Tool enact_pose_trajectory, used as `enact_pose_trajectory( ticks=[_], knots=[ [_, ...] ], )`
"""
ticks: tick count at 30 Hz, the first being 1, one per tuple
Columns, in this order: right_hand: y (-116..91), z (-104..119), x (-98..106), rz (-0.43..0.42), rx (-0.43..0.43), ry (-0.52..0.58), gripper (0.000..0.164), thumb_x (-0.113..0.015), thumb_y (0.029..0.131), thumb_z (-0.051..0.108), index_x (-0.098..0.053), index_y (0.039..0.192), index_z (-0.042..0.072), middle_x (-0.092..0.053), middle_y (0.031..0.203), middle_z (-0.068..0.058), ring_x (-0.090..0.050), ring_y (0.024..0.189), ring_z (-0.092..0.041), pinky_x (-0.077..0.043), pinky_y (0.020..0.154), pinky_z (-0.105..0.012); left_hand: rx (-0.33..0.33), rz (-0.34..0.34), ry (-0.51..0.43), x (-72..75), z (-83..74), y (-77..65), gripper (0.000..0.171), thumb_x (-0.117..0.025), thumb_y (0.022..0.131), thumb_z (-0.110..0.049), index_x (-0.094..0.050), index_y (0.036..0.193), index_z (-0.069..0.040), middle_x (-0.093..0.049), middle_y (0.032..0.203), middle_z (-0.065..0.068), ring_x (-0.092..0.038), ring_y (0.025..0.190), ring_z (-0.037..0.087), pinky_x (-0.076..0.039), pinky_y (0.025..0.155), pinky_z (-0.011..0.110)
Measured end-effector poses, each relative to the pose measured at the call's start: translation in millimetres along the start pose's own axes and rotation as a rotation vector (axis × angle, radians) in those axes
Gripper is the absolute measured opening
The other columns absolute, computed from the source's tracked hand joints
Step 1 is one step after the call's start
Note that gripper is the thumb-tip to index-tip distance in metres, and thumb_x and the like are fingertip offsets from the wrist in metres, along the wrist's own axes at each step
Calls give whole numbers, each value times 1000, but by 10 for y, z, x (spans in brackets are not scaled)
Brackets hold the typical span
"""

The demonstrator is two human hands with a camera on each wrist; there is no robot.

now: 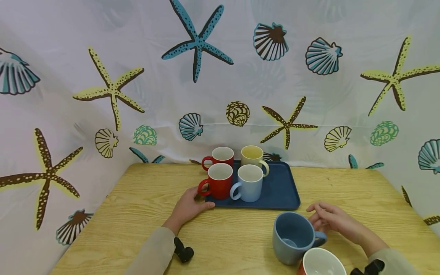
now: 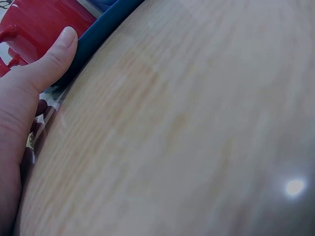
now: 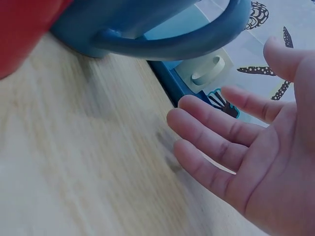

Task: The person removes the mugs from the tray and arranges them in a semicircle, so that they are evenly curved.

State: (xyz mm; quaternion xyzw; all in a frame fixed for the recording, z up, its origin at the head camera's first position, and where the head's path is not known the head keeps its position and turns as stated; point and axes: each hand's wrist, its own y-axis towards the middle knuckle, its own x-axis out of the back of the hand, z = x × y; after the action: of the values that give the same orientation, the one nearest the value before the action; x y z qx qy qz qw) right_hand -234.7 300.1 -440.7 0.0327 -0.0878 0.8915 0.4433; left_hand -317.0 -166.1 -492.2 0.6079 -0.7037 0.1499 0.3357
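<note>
A navy tray [image 1: 279, 191] on the wooden table holds two red mugs [image 1: 220, 181] [image 1: 222, 154], a pale blue mug [image 1: 250, 185] and a yellow mug [image 1: 252, 154]. At the tray's front left corner my left hand [image 1: 189, 208] grips the edge; in the left wrist view its thumb [image 2: 61, 46] lies on the rim beside a red mug, its fingers mostly hidden. My right hand [image 1: 333, 219] hovers with loosely bent fingers just beyond the handle of a darker blue mug [image 1: 290, 238]. The right wrist view shows the palm [image 3: 275, 172] holding nothing.
Near the front edge of the view, a red mug with a white inside [image 1: 323, 263] stands close against the darker blue mug. A white curtain [image 1: 220, 95] printed with starfish and shells surrounds the table [image 1: 240, 240] at the back and sides.
</note>
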Motion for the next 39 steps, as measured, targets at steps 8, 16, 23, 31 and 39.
enact_pose_trajectory(
  ticks=[8, 16, 23, 31, 39],
  knots=[
    [141, 13, 6, -71, 12, -33, 43, -32, 103, 29, -33, 127, -7, -64, 100, -16, -64, 84, -25, -53, 72, -43, -14, -3, -6, -4, 11, 2, 65, -77, 71, -45, -56, 128, -20, -55, 127, -1, -48, 118, 22, -36, 99, 47],
    [271, 85, 76, -87, 9, -111, 49, -35, 102, 31, -33, 125, -12, -63, 101, -25, -65, 83, -28, -54, 70, -43, -20, 0, -8, -4, 9, 4, 66, -77, 71, -47, -56, 128, -21, -56, 127, -1, -48, 118, 23, -36, 99, 48],
    [432, 194, 133, -100, -16, -181, 50, -37, 101, 34, -36, 125, -10, -63, 101, -26, -63, 85, -37, -53, 71, -42, -17, -7, -5, -2, 26, 4, 67, -76, 70, -49, -57, 128, -22, -56, 127, -1, -47, 119, 23, -36, 99, 49],
    [705, 266, 180, -138, 10, -193, 51, -39, 100, 35, -37, 126, -9, -62, 101, -26, -63, 88, -39, -52, 74, -46, -16, -18, -9, -4, 67, 11, 66, -77, 70, -48, -57, 127, -23, -57, 125, -4, -50, 116, 20, -39, 97, 47],
    [816, 339, 270, -143, -9, -213, 50, -41, 100, 35, -38, 125, -7, -61, 103, -28, -62, 89, -40, -51, 75, -49, -1, -1, 0, -16, 48, 20, 67, -76, 71, -49, -56, 128, -23, -55, 127, -3, -49, 117, 21, -38, 98, 47]
  ],
)
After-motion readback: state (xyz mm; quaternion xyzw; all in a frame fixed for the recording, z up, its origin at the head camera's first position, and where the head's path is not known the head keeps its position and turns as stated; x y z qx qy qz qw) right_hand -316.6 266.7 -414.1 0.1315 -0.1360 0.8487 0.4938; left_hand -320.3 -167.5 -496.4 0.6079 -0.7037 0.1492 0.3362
